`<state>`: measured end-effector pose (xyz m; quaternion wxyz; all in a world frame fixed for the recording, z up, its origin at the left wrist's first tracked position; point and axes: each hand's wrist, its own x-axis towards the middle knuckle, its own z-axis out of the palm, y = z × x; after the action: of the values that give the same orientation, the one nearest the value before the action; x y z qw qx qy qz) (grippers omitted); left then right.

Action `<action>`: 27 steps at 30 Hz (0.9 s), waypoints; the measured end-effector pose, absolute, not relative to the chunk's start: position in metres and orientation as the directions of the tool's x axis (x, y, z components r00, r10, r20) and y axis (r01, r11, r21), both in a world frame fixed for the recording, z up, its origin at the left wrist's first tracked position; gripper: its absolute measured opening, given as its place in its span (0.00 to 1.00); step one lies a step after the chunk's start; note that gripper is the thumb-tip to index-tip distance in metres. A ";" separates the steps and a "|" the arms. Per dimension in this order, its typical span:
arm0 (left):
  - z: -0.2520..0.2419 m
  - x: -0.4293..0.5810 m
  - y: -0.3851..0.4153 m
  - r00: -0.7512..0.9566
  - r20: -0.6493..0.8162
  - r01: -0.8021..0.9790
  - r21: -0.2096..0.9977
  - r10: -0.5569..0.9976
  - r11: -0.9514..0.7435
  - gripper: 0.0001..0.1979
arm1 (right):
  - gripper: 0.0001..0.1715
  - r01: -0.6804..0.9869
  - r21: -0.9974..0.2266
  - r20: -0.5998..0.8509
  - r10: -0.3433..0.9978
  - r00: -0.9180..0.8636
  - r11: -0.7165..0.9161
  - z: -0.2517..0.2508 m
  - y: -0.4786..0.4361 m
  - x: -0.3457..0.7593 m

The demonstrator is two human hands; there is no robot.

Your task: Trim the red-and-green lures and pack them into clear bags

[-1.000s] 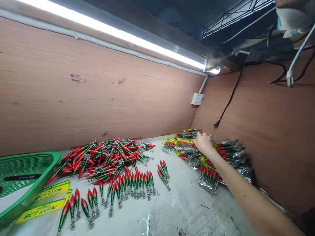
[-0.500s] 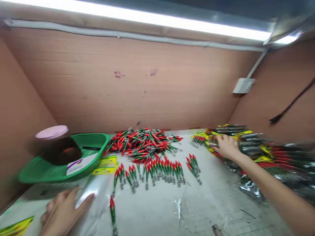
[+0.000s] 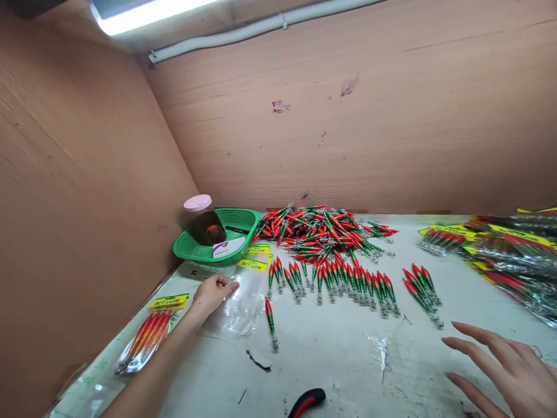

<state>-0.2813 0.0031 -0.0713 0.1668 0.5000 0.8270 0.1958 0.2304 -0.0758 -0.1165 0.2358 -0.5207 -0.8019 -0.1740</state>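
Resting the left hand (image 3: 212, 295), with fingers curled, on clear BCT LURE bags (image 3: 249, 299) beside the green basket (image 3: 248, 240) and left of the squid jig row (image 3: 349, 281); cannot tell whether pinching any bag; holding the right hand (image 3: 510, 368) spread near the small jig cluster (image 3: 423, 289)

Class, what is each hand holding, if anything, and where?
Left hand touches the clear bags at their left edge; grip unclear. Right hand holds nothing.

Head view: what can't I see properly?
In the head view:
Black and red tool: cut off by the bottom edge.
Bagged lures at right: cut off by the right edge.
Lure pile: bottom hidden by the top layer.
Clear bags: partly hidden by the left hand.
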 end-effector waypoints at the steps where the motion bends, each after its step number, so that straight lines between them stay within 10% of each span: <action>1: -0.072 -0.281 0.002 -0.437 -0.077 0.755 0.511 0.896 0.412 0.17 | 0.18 0.921 0.009 0.538 0.774 -0.333 0.390 -0.121 -0.078 0.234; 11: -0.020 -0.268 -0.026 -0.367 -0.107 0.624 0.708 0.924 0.330 0.11 | 0.09 0.827 -0.248 0.467 0.810 -0.353 0.504 -0.115 -0.097 0.213; 15: 0.018 -0.250 -0.032 -0.276 -0.220 0.030 0.971 0.936 0.237 0.08 | 0.12 0.637 -0.451 0.356 0.781 -0.514 0.625 -0.081 -0.088 0.125; 20: 0.020 -0.198 -0.024 -0.122 -0.273 -0.409 0.890 0.954 0.202 0.19 | 0.23 0.539 -0.360 0.266 0.638 -0.723 0.761 -0.075 -0.058 0.004; 27: -0.009 -0.173 -0.013 -0.086 -0.325 -0.460 0.851 0.942 0.251 0.12 | 0.04 0.507 -0.232 0.343 0.557 -0.756 0.830 -0.084 -0.056 -0.016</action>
<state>-0.1734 -0.0126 -0.0088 0.6279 0.2502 0.4811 0.5583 -0.0159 -0.0555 -0.0840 0.2023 -0.2845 -0.9350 0.0624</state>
